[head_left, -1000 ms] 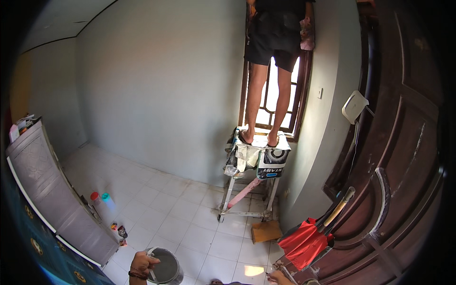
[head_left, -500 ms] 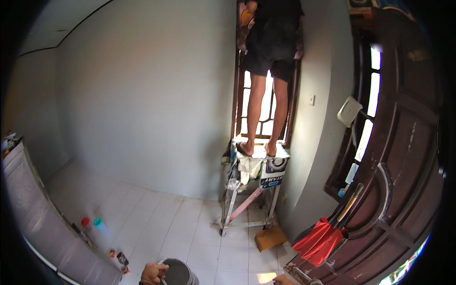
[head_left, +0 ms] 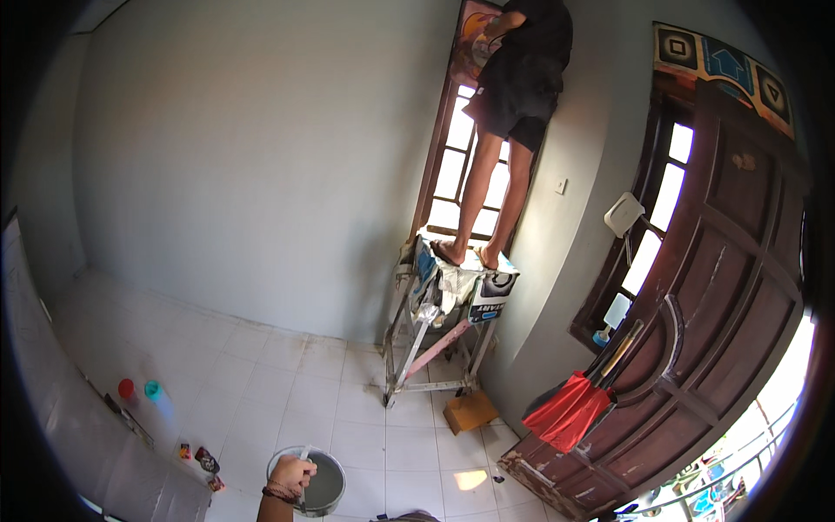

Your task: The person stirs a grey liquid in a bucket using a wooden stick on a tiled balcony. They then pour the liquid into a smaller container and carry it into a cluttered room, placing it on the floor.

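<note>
The left hand (head_left: 291,475) is curled shut around a thin pale handle (head_left: 303,453) that rises just above its knuckles (tool type unclear). Directly right of the fist, touching it, sits a round bucket (head_left: 323,487) of grey paint on the white tiled floor (head_left: 261,383). The right hand is out of view.
</note>
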The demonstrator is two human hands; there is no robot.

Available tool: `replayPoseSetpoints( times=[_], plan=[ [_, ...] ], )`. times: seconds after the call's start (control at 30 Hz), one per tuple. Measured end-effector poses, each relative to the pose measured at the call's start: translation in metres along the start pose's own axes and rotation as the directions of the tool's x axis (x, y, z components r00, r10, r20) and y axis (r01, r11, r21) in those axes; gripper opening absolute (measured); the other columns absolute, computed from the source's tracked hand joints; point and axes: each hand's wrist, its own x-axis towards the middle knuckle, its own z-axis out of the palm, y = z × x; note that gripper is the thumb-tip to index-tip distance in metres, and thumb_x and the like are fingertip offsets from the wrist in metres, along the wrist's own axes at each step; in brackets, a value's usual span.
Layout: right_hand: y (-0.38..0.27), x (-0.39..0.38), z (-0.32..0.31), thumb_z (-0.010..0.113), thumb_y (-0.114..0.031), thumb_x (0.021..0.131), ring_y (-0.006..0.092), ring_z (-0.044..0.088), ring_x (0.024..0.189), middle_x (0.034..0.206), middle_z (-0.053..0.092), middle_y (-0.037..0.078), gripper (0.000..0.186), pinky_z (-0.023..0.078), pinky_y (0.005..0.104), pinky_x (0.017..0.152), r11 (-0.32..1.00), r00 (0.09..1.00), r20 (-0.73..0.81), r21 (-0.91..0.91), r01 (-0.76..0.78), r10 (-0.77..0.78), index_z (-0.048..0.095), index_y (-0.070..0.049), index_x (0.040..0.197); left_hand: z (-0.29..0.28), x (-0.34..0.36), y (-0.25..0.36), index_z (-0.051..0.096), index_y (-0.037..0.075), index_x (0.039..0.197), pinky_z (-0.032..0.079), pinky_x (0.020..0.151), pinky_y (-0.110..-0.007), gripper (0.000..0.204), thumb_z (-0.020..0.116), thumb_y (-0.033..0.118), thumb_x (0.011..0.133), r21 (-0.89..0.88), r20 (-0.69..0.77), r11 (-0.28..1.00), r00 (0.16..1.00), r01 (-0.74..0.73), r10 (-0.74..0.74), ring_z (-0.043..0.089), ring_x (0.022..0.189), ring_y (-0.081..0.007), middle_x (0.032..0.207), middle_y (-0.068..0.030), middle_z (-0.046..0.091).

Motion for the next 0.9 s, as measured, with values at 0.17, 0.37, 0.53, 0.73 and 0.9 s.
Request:
replayPoseSetpoints(
  times=[0.17, 0.37, 0.53, 0.73, 0.9],
  plan=[
    [0.009, -0.023, 0.025, 0.071, -0.014, 0.081, 0.0199, 0.064, 0.059, 0.075, 0.067, 0.012, 0.016, 0.05, 0.0319, 0.049, 0.999, 1.0, -0.027, -0.033, -0.006, 0.005, 0.068, 0.001, 0.087, -0.031, -0.014, -0.003, 0.055, 0.001, 0.07, 0.034, 0.041, -0.029, 0.013, 0.068, 0.0, 0.074, -0.047, -0.076, 0.999, 0.997, -0.017, 0.014, 0.044, 0.044, -0.0117, 0.059, -0.0055, 0.052],
    [-0.047, -0.033, 0.02, 0.072, -0.012, 0.079, 0.0196, 0.063, 0.058, 0.074, 0.067, 0.012, 0.016, 0.049, 0.0315, 0.049, 0.965, 0.949, -0.195, -0.143, 0.221, -0.247, 0.068, 0.002, 0.085, -0.052, -0.03, -0.011, 0.059, 0.001, 0.072, 0.035, 0.041, -0.03, 0.018, 0.075, -0.006, 0.067, -0.022, -0.134, 0.998, 0.989, -0.06, 0.056, 0.043, 0.043, -0.0116, 0.059, -0.0033, 0.053],
    [-0.348, -0.198, -0.008, 0.065, -0.019, 0.085, 0.0124, 0.058, 0.071, 0.079, 0.06, 0.004, 0.032, 0.048, 0.0296, 0.06, 0.428, 0.445, -0.311, 0.126, 0.895, -0.84, 0.058, 0.001, 0.109, -0.051, -0.055, 0.002, 0.055, 0.002, 0.073, 0.03, 0.04, -0.028, 0.026, 0.074, -0.011, 0.062, -0.085, -0.128, 0.996, 0.992, -0.015, 0.004, 0.04, 0.042, -0.0119, 0.056, -0.0025, 0.049],
    [-0.488, -0.435, 0.016, 0.061, -0.016, 0.093, 0.0137, 0.06, 0.075, 0.085, 0.063, 0.007, 0.047, 0.05, 0.0284, 0.071, -0.346, -0.315, -0.26, 0.083, 0.935, -0.913, 0.045, -0.001, 0.135, -0.066, -0.053, -0.025, 0.053, 0.003, 0.07, 0.029, 0.039, -0.028, 0.026, 0.071, -0.014, 0.062, -0.201, -0.192, 0.979, 0.981, -0.033, -0.006, 0.041, 0.041, -0.0125, 0.055, -0.004, 0.048],
    [-0.483, -0.387, 0.063, 0.061, -0.012, 0.094, 0.0118, 0.06, 0.085, 0.097, 0.063, 0.002, 0.032, 0.051, 0.027, 0.083, -0.06, -0.064, 0.063, 0.074, 0.995, -0.996, 0.056, -0.002, 0.124, -0.083, -0.056, -0.05, 0.058, 0.002, 0.062, 0.029, 0.038, -0.029, 0.016, 0.071, -0.002, 0.071, -0.231, -0.273, 0.968, 0.962, -0.095, 0.029, 0.042, 0.04, -0.0114, 0.053, -0.0014, 0.048]
  ],
)
